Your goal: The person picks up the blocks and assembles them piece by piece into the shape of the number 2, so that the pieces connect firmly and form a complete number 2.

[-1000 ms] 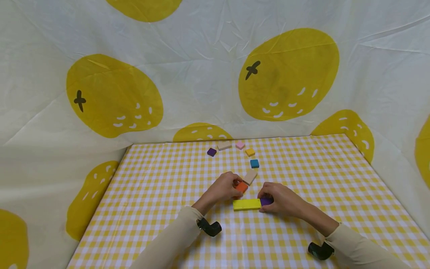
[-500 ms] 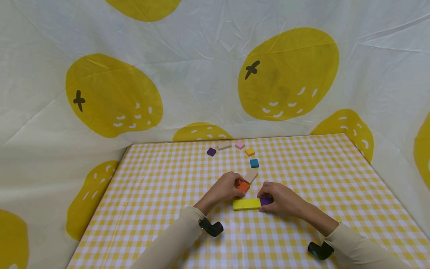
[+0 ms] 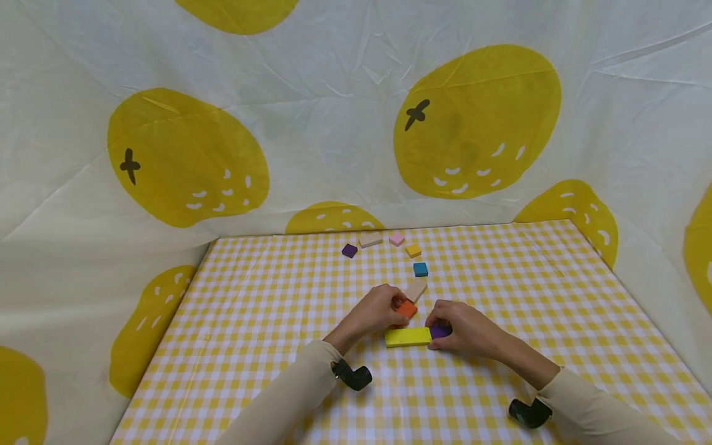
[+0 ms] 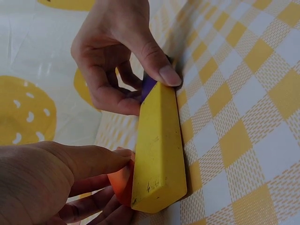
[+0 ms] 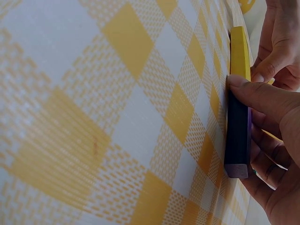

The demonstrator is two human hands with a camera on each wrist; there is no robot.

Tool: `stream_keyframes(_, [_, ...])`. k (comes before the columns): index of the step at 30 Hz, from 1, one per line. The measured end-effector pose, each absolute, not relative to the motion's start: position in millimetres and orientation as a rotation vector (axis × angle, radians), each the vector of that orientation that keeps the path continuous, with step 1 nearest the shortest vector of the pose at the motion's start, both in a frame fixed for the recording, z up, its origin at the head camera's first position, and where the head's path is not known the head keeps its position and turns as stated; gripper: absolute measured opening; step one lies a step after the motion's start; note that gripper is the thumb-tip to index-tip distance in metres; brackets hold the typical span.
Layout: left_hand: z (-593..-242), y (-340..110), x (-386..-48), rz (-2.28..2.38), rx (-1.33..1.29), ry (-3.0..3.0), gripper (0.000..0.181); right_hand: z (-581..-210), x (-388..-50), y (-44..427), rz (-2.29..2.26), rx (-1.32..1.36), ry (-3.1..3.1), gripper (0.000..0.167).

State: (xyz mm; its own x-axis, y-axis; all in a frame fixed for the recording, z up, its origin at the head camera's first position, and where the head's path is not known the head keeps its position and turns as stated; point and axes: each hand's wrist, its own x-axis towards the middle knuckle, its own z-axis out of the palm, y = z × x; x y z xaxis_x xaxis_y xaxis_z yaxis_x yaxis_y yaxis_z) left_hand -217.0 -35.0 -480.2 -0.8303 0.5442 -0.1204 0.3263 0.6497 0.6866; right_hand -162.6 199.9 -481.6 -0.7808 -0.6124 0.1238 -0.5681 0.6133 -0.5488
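My left hand [image 3: 376, 309] pinches an orange block [image 3: 408, 309], whose far end lies close to the near end of a plain wooden block [image 3: 416, 289]. My right hand [image 3: 466, 327] grips a purple block [image 3: 440, 332] at the right end of a long yellow block [image 3: 408, 337]. In the right wrist view the purple block [image 5: 238, 136] stands end to end with the yellow block [image 5: 240, 51], the thumb over their joint. The left wrist view has the orange block [image 4: 123, 183] beside the yellow block [image 4: 159, 150], partly hidden by my fingers.
Beyond the hands, a teal block [image 3: 420, 269], a yellow-orange block [image 3: 413, 251], a pink block [image 3: 397, 238], a wooden block [image 3: 370, 239] and a dark purple block [image 3: 349, 250] lie in a curve on the checked cloth [image 3: 267, 321]. A fruit-print curtain [image 3: 334, 142] hangs behind.
My left hand has moved the orange block slightly to the right. The plain wooden block beside it has shifted a little. My right hand stays on the purple block.
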Motion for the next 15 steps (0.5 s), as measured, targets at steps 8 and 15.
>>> stream_keyframes(8, [-479.5, -34.3, -217.6, 0.95, 0.705, 2.548, 0.042, -481.2, -161.8, 199.9, -0.877, -1.005, 2.763, 0.027])
stream_keyframes(15, [-478.3, -33.7, -217.9, 0.941, 0.702, 2.543, 0.044, -481.1, -161.7, 200.1, -0.873, -0.99, 2.76, 0.027])
